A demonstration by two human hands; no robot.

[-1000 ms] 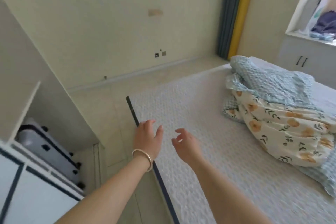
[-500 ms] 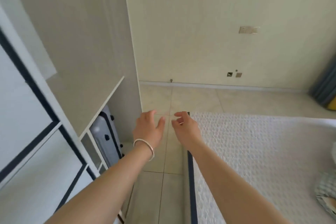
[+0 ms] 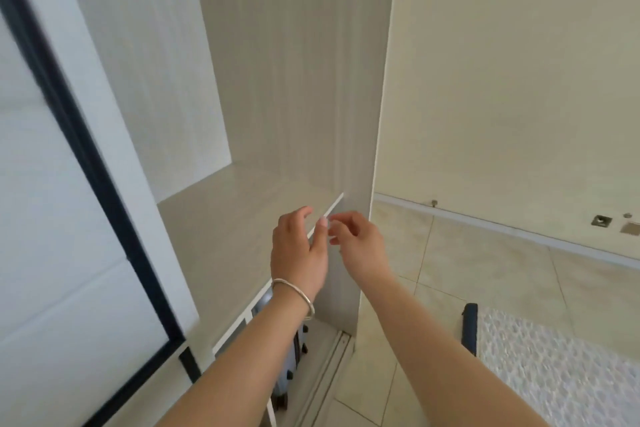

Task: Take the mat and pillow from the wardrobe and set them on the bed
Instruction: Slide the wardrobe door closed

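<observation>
While the view half a second ago still took in a broad stretch of the bed, the wardrobe (image 3: pixel 284 80) now fills the left and centre of the frame, and only a corner of the bed (image 3: pixel 554 367) remains at lower right. Its open compartment runs tall and upright, with the bare shelf (image 3: pixel 221 236) crossing the middle of the frame; neither mat nor pillow shows anywhere, so their place and lie cannot be told. At far left stands the white sliding door (image 3: pixel 52 218) with its dark frame slanting down to lower centre. Cream wall and tiled floor (image 3: pixel 485 270) occupy the right. Below the shelf, at lower centre, part of a pale blue suitcase (image 3: pixel 294 350) shows behind the forearm, upright. Both hands have risen to frame centre in front of the shelf edge: the left hand (image 3: pixel 298 250), a bangle (image 3: pixel 294 295) at its wrist, and the right hand (image 3: pixel 360 246), fingers loosely curled, fingertips nearly meeting, holding nothing.
</observation>
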